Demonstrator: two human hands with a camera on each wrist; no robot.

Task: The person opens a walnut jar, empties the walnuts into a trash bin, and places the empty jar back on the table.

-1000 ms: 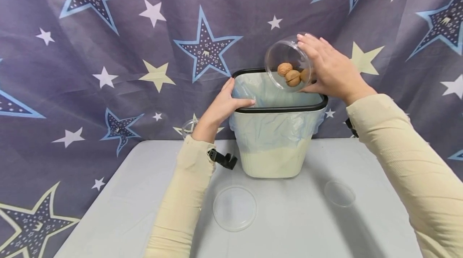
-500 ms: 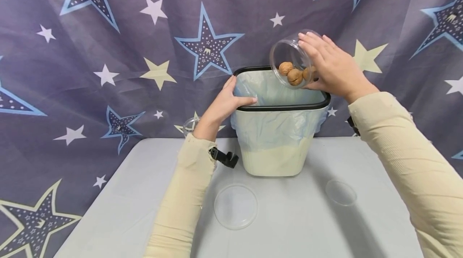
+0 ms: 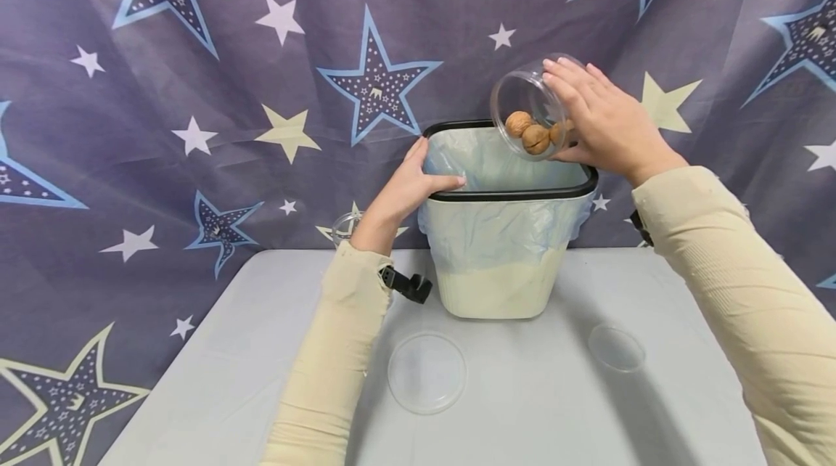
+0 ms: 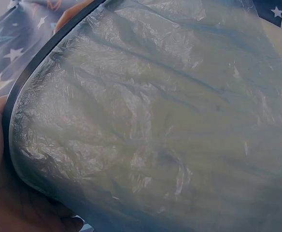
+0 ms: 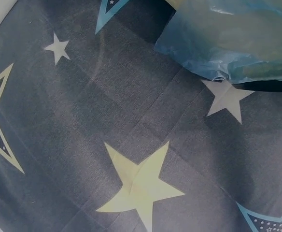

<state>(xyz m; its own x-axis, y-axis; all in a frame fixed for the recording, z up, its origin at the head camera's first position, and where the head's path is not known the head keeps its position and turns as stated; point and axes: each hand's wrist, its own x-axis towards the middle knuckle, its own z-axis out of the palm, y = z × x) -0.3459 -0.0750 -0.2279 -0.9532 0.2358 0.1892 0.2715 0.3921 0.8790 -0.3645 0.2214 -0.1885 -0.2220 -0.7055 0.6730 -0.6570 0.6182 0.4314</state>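
A cream bin (image 3: pixel 493 295) with a black rim stands upright on the table, lined with a thin bluish plastic bag (image 3: pixel 503 230). My left hand (image 3: pixel 408 186) grips its left corner, thumb over the rim; the left wrist view shows that hand (image 4: pixel 15 193) curled at the black rim (image 4: pixel 32 67). Above the bin's right side, my right hand (image 3: pixel 604 117) holds a clear round plastic container (image 3: pixel 519 92) tilted on its side, mouth toward the left. Several walnuts (image 3: pixel 535 139) lie inside it, one partly behind the thumb. The right wrist view shows neither hand nor container.
Two clear round lids lie flat on the table: a larger lid (image 3: pixel 427 373) in front of the bin and a smaller lid (image 3: pixel 617 348) to the right. Another clear container (image 3: pixel 342 225) is partly hidden behind my left wrist. A star-patterned curtain (image 3: pixel 228 74) hangs behind.
The tilted container turned slightly and shifted a little right in the view during the first half second. My left hand keeps its hold on the bin, and the walnuts stay inside the container.
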